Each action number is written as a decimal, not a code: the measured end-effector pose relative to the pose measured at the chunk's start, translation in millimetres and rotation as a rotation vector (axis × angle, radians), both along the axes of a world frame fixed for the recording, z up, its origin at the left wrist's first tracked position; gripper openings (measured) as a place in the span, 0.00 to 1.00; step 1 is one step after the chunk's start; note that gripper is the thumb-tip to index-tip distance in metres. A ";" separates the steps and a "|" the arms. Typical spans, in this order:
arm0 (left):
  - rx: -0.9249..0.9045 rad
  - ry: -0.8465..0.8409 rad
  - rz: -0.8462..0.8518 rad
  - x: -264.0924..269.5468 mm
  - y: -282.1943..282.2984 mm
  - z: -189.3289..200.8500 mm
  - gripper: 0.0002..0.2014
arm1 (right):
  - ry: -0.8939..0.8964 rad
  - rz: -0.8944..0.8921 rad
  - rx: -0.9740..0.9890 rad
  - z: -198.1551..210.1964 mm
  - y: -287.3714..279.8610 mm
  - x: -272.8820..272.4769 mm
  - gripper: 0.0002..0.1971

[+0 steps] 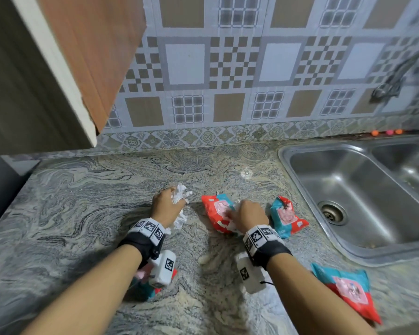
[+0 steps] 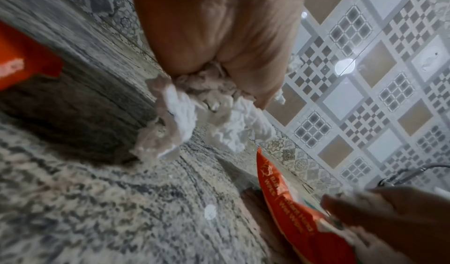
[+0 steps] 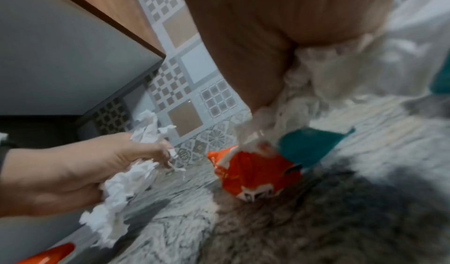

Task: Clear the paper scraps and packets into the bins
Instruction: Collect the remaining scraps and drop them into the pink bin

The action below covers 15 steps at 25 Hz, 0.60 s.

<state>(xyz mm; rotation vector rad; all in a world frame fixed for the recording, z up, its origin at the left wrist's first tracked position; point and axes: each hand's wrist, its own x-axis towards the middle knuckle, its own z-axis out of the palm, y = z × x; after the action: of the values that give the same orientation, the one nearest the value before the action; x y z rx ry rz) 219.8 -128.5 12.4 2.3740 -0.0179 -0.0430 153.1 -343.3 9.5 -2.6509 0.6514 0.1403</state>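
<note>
My left hand (image 1: 166, 206) grips a bunch of crumpled white paper scraps (image 1: 180, 197) just above the marble counter; the wad (image 2: 190, 114) spills out of the fist (image 2: 219, 37). To its right, my right hand (image 1: 247, 215) is curled round more white paper (image 3: 311, 87) and hovers over a red and teal wipes packet (image 1: 217, 211), which lies flat on the counter (image 3: 255, 173). A second packet (image 1: 287, 217) lies right of that hand. A third packet (image 1: 348, 288) lies near the front right. Another packet (image 1: 153, 287) is half hidden under my left wrist.
A double steel sink (image 1: 284, 153) fills the right side, with a tap (image 1: 397, 73) above it. A wooden wall cabinet (image 1: 82, 56) hangs at the upper left. The tiled wall (image 1: 228, 105) closes the back. No bin is in view.
</note>
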 end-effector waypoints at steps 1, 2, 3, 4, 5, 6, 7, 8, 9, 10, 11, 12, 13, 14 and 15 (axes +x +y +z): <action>-0.001 -0.002 -0.007 -2.2 -0.7 1.5 0.25 | 0.020 -0.018 0.046 0.9 1.2 -2.8 0.19; -0.010 -0.006 -0.012 -3.6 -0.3 3.2 0.25 | 0.007 -0.036 0.091 2.3 5.1 -4.6 0.17; -0.023 -0.006 -0.009 -4.7 1.1 3.9 0.26 | -0.016 -0.051 0.126 4.9 10.9 -5.0 0.16; -0.038 0.000 -0.001 -5.8 4.5 4.3 0.26 | -0.045 -0.057 0.160 5.5 19.4 -3.0 0.15; -0.053 0.004 0.004 -6.4 9.6 5.1 0.27 | -0.079 -0.049 0.198 8.5 29.8 -0.5 0.15; -0.066 0.004 0.012 -7.6 13.9 6.4 0.27 | -0.119 -0.035 0.240 10.1 40.7 3.0 0.15; -0.080 0.001 0.027 -7.9 20.0 6.5 0.27 | -0.169 -0.022 0.288 12.1 53.6 6.5 0.15; -0.091 -0.004 0.042 -7.9 25.7 6.8 0.26 | -0.217 0.002 0.336 12.5 64.8 10.3 0.14; -0.099 -0.006 0.061 -8.4 32.0 7.1 0.25 | -0.246 0.052 0.389 14.2 76.9 11.9 0.13; -0.105 -0.012 0.081 -8.9 37.6 8.2 0.23 | -0.258 0.128 0.430 14.7 86.2 13.2 0.12; -0.107 -0.016 0.103 -9.3 42.7 8.7 0.21 | -0.253 0.206 0.452 15.8 93.0 12.1 0.12; -0.107 -0.015 0.120 -10.0 47.5 9.2 0.19 | -0.242 0.268 0.458 13.7 96.5 11.3 0.12; -0.105 -0.013 0.131 -11.0 51.3 9.9 0.19 | -0.243 0.307 0.465 11.3 96.4 9.8 0.11; -0.102 -0.007 0.143 -11.2 55.1 9.4 0.20 | -0.264 0.320 0.458 6.3 93.4 10.1 0.08; -0.104 -0.001 0.151 -11.2 58.5 8.5 0.21 | -0.304 0.301 0.431 0.9 85.3 12.0 0.07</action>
<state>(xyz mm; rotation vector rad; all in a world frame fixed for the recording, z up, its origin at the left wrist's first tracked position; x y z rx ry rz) 208.6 -70.0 20.9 2.2643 0.1545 0.0306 165.1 -258.0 10.4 -2.2666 0.1027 -0.0365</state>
